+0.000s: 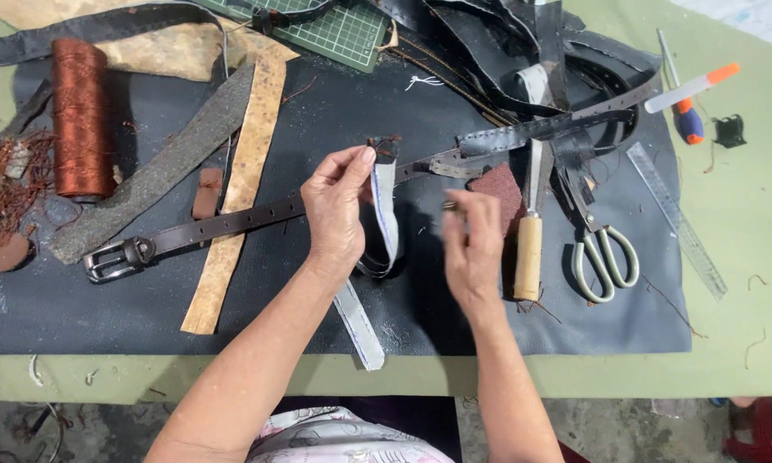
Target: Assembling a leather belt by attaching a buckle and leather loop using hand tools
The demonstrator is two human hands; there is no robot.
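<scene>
While a pale strap (386,210) is pinched by the left hand (334,210) above the belt (231,221), the right hand (471,244), fingers closed on something unclear, is best kept steady.

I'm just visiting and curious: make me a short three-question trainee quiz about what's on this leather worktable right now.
1. True or false: the scissors lie left of the copper thread spool.
2. Which hand pinches the upright end of the strap? A) left hand B) right hand
3. What metal part sits at the brown belt's left end?

Key:
1. False; the scissors lie at the right, the spool at the far left.
2. A; thumb and fingers grip it near the top.
3. A buckle.
</scene>
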